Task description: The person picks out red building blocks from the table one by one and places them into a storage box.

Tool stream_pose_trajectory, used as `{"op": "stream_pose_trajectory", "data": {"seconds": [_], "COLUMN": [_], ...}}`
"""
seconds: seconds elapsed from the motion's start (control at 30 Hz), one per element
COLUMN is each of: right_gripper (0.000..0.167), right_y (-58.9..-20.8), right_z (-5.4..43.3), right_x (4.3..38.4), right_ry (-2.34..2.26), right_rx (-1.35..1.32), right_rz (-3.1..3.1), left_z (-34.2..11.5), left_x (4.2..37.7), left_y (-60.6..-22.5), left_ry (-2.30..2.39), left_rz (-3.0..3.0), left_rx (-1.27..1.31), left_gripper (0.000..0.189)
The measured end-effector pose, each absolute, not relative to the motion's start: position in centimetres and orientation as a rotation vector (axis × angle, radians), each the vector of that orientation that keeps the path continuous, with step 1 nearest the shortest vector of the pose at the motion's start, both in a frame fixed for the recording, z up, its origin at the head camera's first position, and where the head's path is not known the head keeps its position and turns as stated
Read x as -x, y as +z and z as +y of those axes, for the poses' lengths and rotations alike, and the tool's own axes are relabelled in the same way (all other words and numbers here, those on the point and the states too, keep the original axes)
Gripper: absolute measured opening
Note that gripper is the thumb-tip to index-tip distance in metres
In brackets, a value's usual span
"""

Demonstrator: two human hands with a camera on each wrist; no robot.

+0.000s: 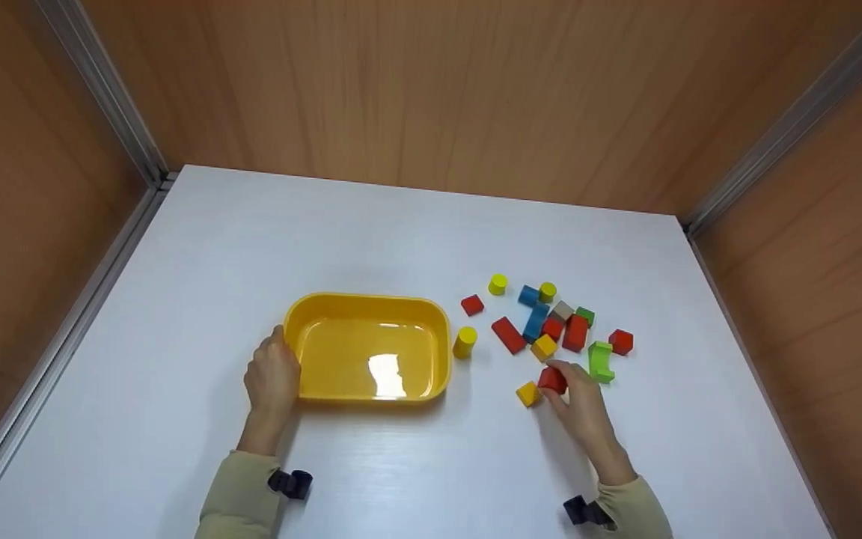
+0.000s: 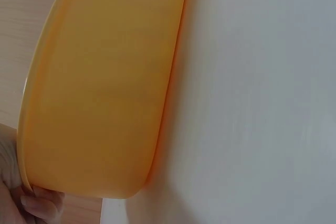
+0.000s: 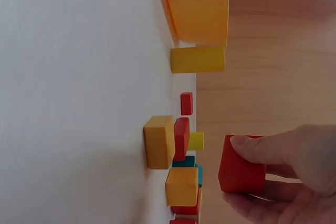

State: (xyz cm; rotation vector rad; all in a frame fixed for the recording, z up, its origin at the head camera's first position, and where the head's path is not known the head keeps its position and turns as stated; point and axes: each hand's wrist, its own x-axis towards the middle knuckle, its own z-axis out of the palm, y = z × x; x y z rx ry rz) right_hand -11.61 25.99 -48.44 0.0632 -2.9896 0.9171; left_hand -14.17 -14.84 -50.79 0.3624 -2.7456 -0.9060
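My left hand (image 1: 274,376) grips the left end of a yellow plastic tray (image 1: 341,359), its fingers curled at the rim; the left wrist view shows the tray's outer wall (image 2: 105,87) and the thumb (image 2: 41,207) under the rim. Nothing lies inside the tray. Between thumb and fingers, my right hand (image 1: 584,412) pinches a red cube (image 3: 241,166), held up above the table in the right wrist view. Just left of that cube in the head view is a yellow-orange block (image 1: 527,394). A second yellow-orange block (image 1: 544,347) lies behind it.
Several coloured blocks are scattered right of the tray, among them a red rectangular block (image 1: 508,335), a green arch (image 1: 601,362) and a blue block (image 1: 536,323). A yellow cylinder (image 1: 465,342) stands upright beside the tray's right wall. Wooden panels (image 1: 431,97) surround the white table (image 1: 371,479).
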Motion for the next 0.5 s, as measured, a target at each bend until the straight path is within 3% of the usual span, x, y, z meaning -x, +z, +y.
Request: {"op": "stream_pose_trajectory", "data": {"seconds": [0.5], "right_gripper": [0.043], "right_y": [-47.4], "right_z": [21.3], "right_x": [12.0], "right_ry": [1.063], "right_rx": [-0.274], "right_rz": [-2.919], "left_z": [-14.9], "left_x": [14.1], "left_y": [-50.9], "left_ry": [-0.907], "left_rz": [-2.744], "left_rx": [-0.36], "left_gripper": [0.031]}}
